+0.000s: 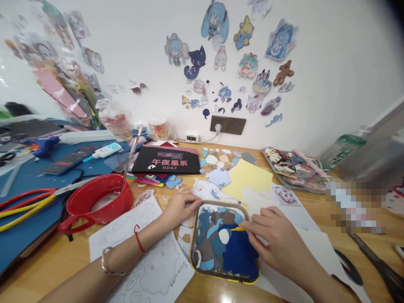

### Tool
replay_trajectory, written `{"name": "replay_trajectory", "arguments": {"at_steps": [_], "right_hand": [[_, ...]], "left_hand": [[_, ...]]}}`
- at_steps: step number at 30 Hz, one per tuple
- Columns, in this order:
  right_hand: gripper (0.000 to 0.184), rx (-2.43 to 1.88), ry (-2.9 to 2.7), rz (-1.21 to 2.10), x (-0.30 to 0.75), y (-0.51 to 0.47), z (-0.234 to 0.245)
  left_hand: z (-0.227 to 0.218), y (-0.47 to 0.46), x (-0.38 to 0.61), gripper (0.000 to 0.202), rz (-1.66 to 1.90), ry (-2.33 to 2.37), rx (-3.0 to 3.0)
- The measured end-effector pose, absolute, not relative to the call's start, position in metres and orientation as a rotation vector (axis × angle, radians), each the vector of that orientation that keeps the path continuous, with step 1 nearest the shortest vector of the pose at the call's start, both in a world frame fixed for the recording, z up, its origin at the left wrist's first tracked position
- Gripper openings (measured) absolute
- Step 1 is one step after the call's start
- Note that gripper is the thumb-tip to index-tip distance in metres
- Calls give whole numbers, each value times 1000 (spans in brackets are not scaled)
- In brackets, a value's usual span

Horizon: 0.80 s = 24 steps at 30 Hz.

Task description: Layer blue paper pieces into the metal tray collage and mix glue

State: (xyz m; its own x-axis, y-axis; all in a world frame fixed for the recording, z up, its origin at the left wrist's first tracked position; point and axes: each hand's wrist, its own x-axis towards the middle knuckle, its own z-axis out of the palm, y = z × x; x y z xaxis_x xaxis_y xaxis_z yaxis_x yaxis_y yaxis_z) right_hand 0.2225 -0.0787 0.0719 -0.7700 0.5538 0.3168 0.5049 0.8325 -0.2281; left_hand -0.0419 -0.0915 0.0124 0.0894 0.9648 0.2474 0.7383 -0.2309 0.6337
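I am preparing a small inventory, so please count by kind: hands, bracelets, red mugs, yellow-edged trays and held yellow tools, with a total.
Hands, left and right: 2
Bracelets, red and silver: 2
Red mug: 1
Yellow-edged tray: 1
Yellow tool: 1
Total: 7

The right hand (274, 235) hides the rear of a thin yellow stick (237, 229) behind its fingers. The left hand (180, 207) has its fingertips over one corner of a rounded, yellow-edged tray (225, 275), so I can't see that bit of rim. Left of those fingers, a slender pale stick (134, 147) dips into a red plastic handled cup (97, 200); its lower end escapes me. Farther left, red-and-yellow-handled metal scissors (29, 205) run off the edge. Well right of the right fingers, a pale strip (355, 206) is blurred into blocks, past making out.
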Motion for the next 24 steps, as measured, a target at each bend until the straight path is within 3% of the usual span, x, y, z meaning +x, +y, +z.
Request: {"name": "replay_trajectory", "arguments": {"at_steps": [6,15,24], "right_hand": [[25,-754,-2722,291,216,-85,80],[24,-922,-2711,165,237,-72,74],[20,-995,-2744,397,261,-71,80]], "left_hand": [[15,-94,-41,28,891,1691,2022],[15,-93,-41,28,882,1696,2030],[14,-93,-42,26,909,1674,2026]]}}
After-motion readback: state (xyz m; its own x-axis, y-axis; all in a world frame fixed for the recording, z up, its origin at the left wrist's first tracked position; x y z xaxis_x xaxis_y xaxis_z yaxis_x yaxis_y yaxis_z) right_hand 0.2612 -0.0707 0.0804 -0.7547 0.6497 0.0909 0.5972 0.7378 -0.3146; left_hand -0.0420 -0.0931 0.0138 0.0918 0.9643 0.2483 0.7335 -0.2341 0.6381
